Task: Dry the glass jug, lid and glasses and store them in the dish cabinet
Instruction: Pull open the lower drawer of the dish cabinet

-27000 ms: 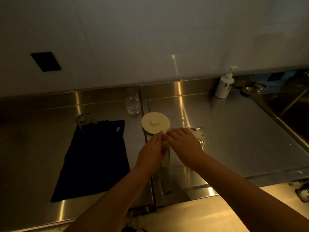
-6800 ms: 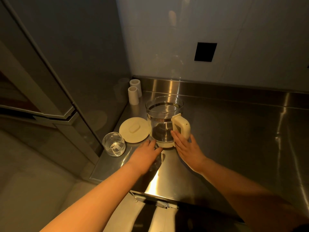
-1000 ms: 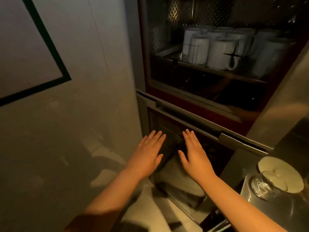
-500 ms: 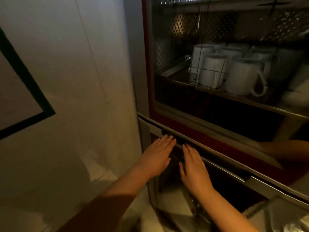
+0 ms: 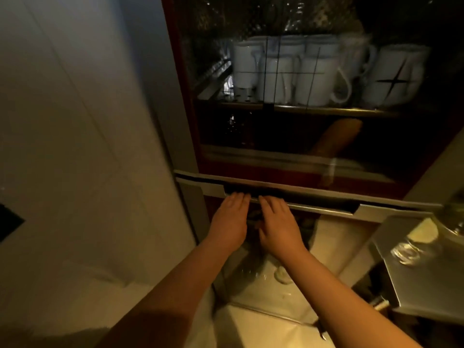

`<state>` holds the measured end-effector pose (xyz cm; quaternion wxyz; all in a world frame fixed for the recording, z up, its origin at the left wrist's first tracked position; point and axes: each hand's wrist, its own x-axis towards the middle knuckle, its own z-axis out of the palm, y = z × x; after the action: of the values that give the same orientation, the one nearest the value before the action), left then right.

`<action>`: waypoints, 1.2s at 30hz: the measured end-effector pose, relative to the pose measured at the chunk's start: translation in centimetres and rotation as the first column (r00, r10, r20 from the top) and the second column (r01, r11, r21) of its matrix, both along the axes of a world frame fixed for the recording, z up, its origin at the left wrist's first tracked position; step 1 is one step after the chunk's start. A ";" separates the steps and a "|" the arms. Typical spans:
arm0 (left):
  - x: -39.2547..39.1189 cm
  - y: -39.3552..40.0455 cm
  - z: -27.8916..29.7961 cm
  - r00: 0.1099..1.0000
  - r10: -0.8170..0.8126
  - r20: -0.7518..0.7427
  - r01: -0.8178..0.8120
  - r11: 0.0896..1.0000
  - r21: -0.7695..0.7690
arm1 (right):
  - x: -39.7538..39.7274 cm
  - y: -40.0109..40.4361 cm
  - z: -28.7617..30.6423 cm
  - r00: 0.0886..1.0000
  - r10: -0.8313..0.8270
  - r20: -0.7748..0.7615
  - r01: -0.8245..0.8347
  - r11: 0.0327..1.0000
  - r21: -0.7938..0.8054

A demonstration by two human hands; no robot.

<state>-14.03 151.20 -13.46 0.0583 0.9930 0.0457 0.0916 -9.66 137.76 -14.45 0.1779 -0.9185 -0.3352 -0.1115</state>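
The fingers (image 5: pixel 237 197) of both hands vanish into the dark handle slot (image 5: pixel 288 193). Right of them, the glass (image 5: pixel 408 251) is blurred and the jug (image 5: pixel 455 217) cut off.

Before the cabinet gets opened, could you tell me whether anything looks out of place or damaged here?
Nothing stands out. The white mugs stand upright in rows on the shelf, and both hands reach the handle recess. The glass sits upright on the counter.

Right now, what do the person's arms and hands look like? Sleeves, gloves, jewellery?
Both forearms are bare up to the frame edge, no sleeves in view. The left hand and right hand wear no gloves. No watch, bracelet or ring is visible, though the dim light and hidden fingertips leave rings uncertain. No markings show.
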 end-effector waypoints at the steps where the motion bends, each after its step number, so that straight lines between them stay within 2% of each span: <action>1: 0.1 -0.1 0.1 1.000 0.005 0.002 -0.005 1.000 -0.004 | 0.1 0.3 0.1 1.000 -0.018 -0.003 0.018 1.000 0.000; 4: -0.3 0.0 0.2 1.000 -0.005 -0.019 0.005 1.000 -0.024 | -0.7 1.4 0.4 0.992 -0.123 -0.033 0.124 0.992 0.032; 7: -0.4 0.1 0.4 1.000 -0.018 -0.019 0.018 1.000 -0.015 | -1.0 1.9 0.8 0.985 -0.161 -0.061 0.164 0.985 0.057; 10: -0.9 0.0 0.9 0.998 -0.043 -0.041 0.042 0.999 -0.023 | -1.1 1.9 1.0 0.984 -0.165 -0.074 0.168 0.985 0.036; 13: -2.5 -0.2 0.6 0.999 -0.047 -0.017 0.046 0.997 -0.054 | -2.6 1.2 0.7 0.986 -0.152 -0.070 0.158 0.984 0.086; 20: -7.9 -1.6 1.4 0.989 -0.147 0.024 0.149 0.985 -0.083 | -6.3 -3.1 -0.2 0.998 -0.014 -0.056 0.024 0.986 0.167; 22: -9.1 -1.8 2.0 0.981 -0.187 0.057 0.189 0.981 -0.045 | -7.3 -3.7 0.3 0.998 -0.007 -0.064 0.021 0.973 0.232; 25: -9.8 -2.1 3.2 0.978 -0.194 0.071 0.192 0.981 0.033 | -8.6 -3.9 1.0 0.999 -0.037 0.025 0.028 0.957 0.289; 28: -10.0 -2.8 4.1 0.978 -0.201 0.055 0.200 0.980 0.025 | -9.1 -3.6 1.9 0.996 -0.080 0.027 0.068 0.949 0.307; 36: -10.3 -4.1 5.3 0.933 -0.358 0.032 0.359 0.933 -0.016 | -10.5 -5.5 2.0 0.993 -0.120 -0.007 0.120 0.980 0.158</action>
<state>-24.35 147.07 -8.13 0.0853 0.9826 -0.1361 0.0934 -20.14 132.24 -12.44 0.2428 -0.9198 -0.2694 -0.1496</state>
